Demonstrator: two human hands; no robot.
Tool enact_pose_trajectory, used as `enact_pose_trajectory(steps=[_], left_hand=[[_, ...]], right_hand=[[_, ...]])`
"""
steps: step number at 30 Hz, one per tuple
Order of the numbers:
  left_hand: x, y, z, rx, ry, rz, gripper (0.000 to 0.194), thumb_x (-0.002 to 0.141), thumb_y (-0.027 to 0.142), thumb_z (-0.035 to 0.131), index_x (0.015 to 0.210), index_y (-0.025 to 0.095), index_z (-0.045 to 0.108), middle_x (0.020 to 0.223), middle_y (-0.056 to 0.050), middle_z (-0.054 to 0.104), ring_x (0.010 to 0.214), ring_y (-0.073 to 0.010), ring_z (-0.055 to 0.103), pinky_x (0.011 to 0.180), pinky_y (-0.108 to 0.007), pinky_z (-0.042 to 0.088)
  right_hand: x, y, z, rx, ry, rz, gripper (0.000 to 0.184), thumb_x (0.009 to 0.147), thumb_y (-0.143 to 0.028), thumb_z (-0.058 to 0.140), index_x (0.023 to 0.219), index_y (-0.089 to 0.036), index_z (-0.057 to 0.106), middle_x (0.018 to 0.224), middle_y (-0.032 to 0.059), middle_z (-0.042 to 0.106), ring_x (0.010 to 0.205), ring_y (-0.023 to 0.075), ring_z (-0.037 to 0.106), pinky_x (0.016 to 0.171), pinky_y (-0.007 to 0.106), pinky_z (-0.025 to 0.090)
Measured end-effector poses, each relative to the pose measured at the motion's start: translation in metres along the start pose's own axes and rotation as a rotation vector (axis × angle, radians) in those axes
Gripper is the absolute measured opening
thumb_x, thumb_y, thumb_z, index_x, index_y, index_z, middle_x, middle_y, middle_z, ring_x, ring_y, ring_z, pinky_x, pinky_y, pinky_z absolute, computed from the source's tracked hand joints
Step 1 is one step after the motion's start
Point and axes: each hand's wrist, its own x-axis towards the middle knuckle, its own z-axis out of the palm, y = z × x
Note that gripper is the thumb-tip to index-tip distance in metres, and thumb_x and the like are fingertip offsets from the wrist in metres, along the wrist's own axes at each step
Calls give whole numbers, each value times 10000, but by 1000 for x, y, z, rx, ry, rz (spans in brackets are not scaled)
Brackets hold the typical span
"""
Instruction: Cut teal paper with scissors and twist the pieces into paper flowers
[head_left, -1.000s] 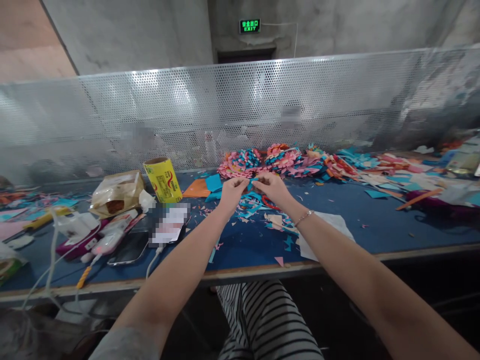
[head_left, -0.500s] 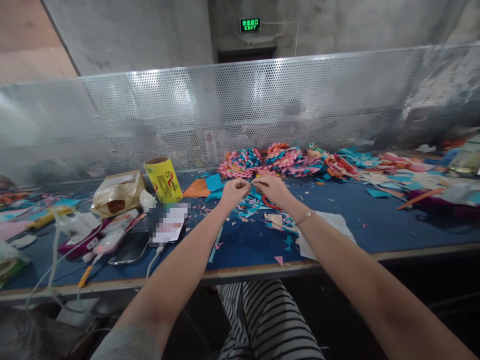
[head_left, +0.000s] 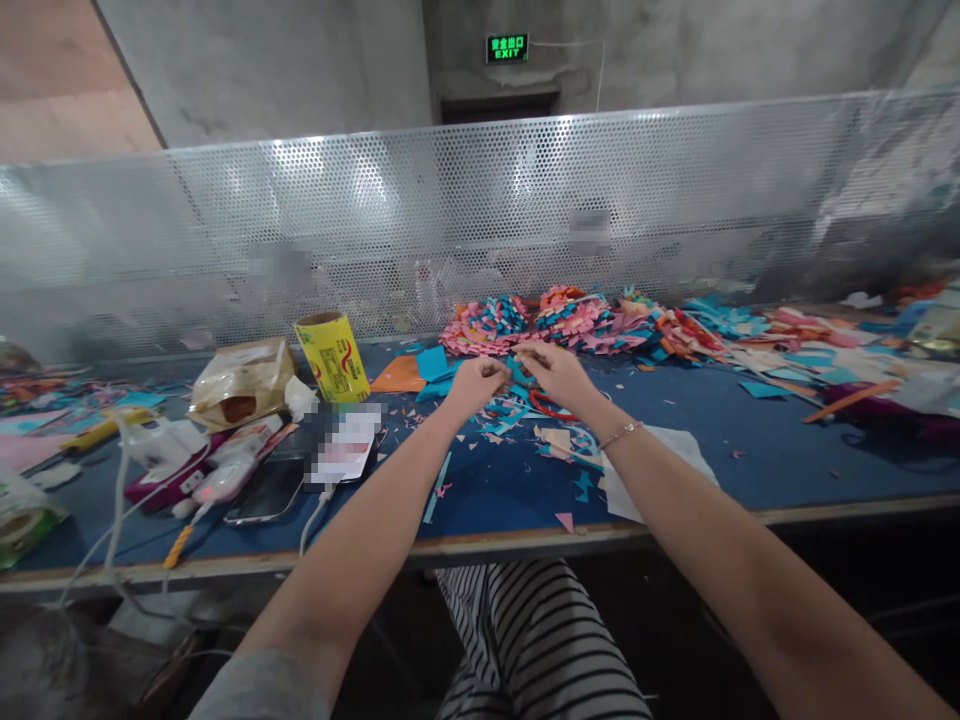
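Over the middle of the table, my left hand [head_left: 480, 386] has its fingers curled and pressed together in a pinch. My right hand [head_left: 553, 374] is just beside it, thumb and fingers also pinched. Something small may be in each pinch, but it is too small to make out. Blue paper [head_left: 519, 374] shows in the gap between the hands; whether it is held or lies behind them I cannot tell. Beneath my hands are cut blue and pink paper scraps [head_left: 504, 415], and a red loop [head_left: 551, 406] shows under my right hand.
Behind my hands, bundles of pink and blue paper pieces [head_left: 574, 318] lie against a perforated metal screen [head_left: 360, 200]. To the left are a yellow roll [head_left: 334, 360], a paper bag [head_left: 244, 380], a phone [head_left: 266, 490] and cables. A white sheet [head_left: 679, 460] lies under my right forearm.
My fingertips, nearly touching before, are now a little apart, and blue shows between them. The whole view has shifted slightly.
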Motion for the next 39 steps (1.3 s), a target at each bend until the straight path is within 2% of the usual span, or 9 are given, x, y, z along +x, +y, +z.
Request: enact_pose_trajectory(steps=[4, 6, 11, 17, 22, 29, 39], left_hand=[[3, -5, 0, -197, 64, -53, 196, 610, 313, 690, 602, 143, 592, 531, -4, 601, 504, -104, 544, 562, -248, 441], [3, -5, 0, -294, 94, -96, 225, 578, 321, 716, 610, 137, 590, 551, -6, 607, 515, -100, 548, 578, -250, 444], [2, -4, 1, -402, 104, -142, 266, 513, 310, 755, 615, 134, 584, 516, 14, 588, 513, -96, 557, 585, -247, 449], [1, -3, 3, -433, 116, -142, 277, 493, 295, 768, 621, 133, 584, 526, 17, 597, 536, -104, 578, 619, -262, 464], [-1, -1, 6, -458, 92, -141, 285, 476, 285, 779, 623, 129, 590, 535, 8, 601, 567, -121, 599, 636, -273, 465], [-5, 5, 10, -516, 93, -175, 269, 439, 230, 779, 593, 131, 581, 505, 16, 593, 541, -120, 601, 636, -276, 474], [-6, 3, 10, -453, 75, -143, 220, 479, 239, 755, 587, 127, 599, 522, -1, 597, 556, -134, 601, 663, -310, 485]], right_hand=[[-3, 0, -2, 142, -98, -101, 357, 737, -263, 577, 1090, -211, 561, 1044, 86, 604, 926, 186, 598, 800, 351, 512], [-3, 0, -2, 147, -99, -133, 347, 726, -284, 599, 1065, -217, 573, 1087, 89, 577, 943, 186, 593, 816, 359, 513], [-1, -1, 0, 2, 0, -159, 136, 719, -293, 610, 827, -221, 652, 962, 71, 628, 930, 206, 588, 792, 390, 521], [-1, -4, -2, -47, 47, -205, 79, 709, -252, 599, 751, -221, 659, 910, 64, 649, 919, 206, 586, 770, 381, 515], [0, -4, -3, -37, 61, -150, 91, 731, -267, 570, 704, -206, 631, 865, 66, 646, 877, 206, 588, 693, 346, 511], [1, 1, 5, 82, 84, 41, 123, 728, -305, 542, 736, -188, 578, 715, 32, 616, 662, 161, 578, 656, 319, 489], [0, -2, 5, -63, 89, 1, 115, 735, -276, 521, 701, -184, 581, 673, 20, 602, 629, 148, 555, 613, 281, 445]])
